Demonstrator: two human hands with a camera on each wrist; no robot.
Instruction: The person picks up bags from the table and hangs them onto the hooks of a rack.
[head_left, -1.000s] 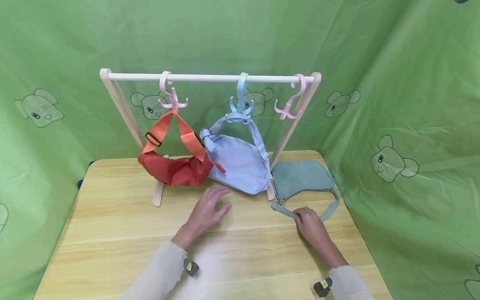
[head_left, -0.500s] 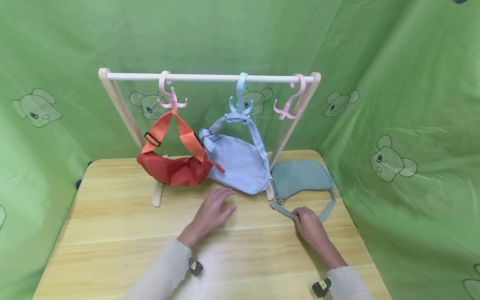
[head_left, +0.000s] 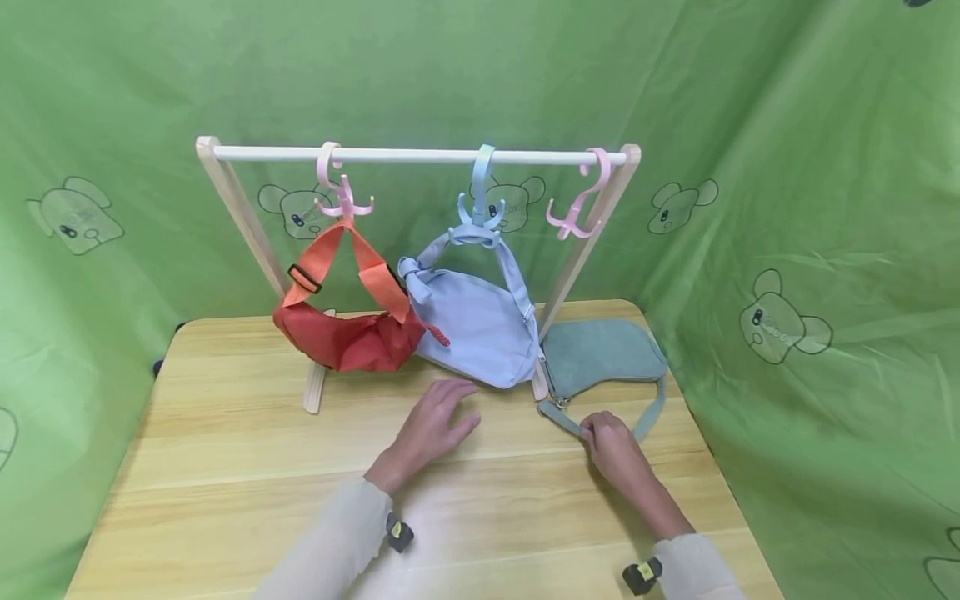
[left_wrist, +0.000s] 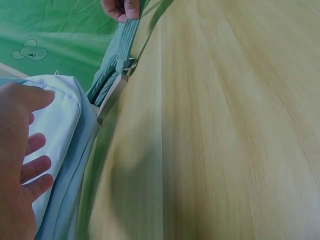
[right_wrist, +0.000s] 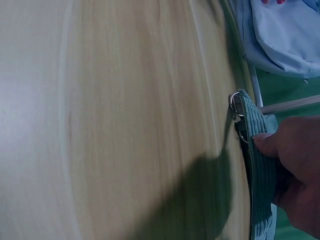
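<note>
A teal shoulder bag (head_left: 603, 354) lies flat on the table at the right, its strap looping toward the front. My right hand (head_left: 615, 446) pinches that strap (right_wrist: 261, 175) between thumb and fingers, as the right wrist view shows close up. In front of the hanging light blue bag (head_left: 480, 325), my left hand (head_left: 431, 425) hovers over the table with fingers loosely bent and nothing in them. The blue bag's strap hangs on a blue hook (head_left: 481, 200). To its left, a red bag (head_left: 352, 337) with an orange strap hangs from a pink hook (head_left: 345, 196).
A wooden rack with a white bar (head_left: 412, 155) stands at the back of the table (head_left: 225, 467). At its right end hangs another pink hook (head_left: 577, 208) with no bag on it. Green cloth (head_left: 787, 208) surrounds the table.
My left hand has drifted to the right across the table. My right hand has shifted slightly left with the strap; the teal bag stays flat.
</note>
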